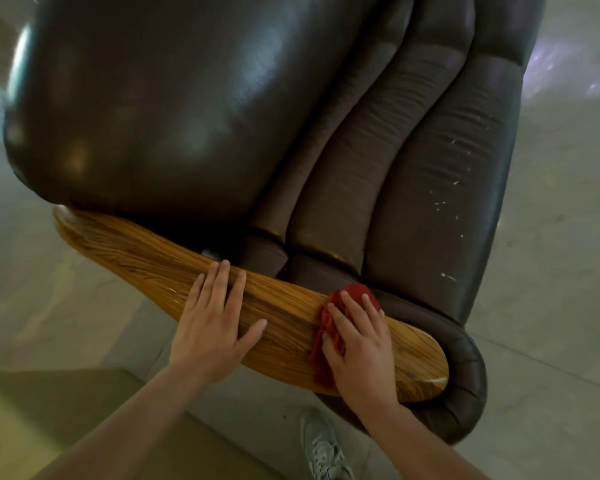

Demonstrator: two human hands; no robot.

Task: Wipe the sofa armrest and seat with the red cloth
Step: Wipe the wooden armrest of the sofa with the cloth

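At nine o'clock the glossy brown leather seat cushion (146, 109) bulges above the wooden armrest (146, 252), which slants from nine toward five o'clock. The left hand (212, 327) lies flat on the armrest's middle, fingers spread, grasping nothing. Toward four o'clock the right hand (357, 344) presses palm-down on the red cloth (326, 341), fingers splayed over it rather than clenched; the cloth bunches under the palm and shows past the fingertips and along the thumb side, on the armrest near its rounded end. At six o'clock a grey sneaker (321, 445) stands on the pale floor (551, 306).
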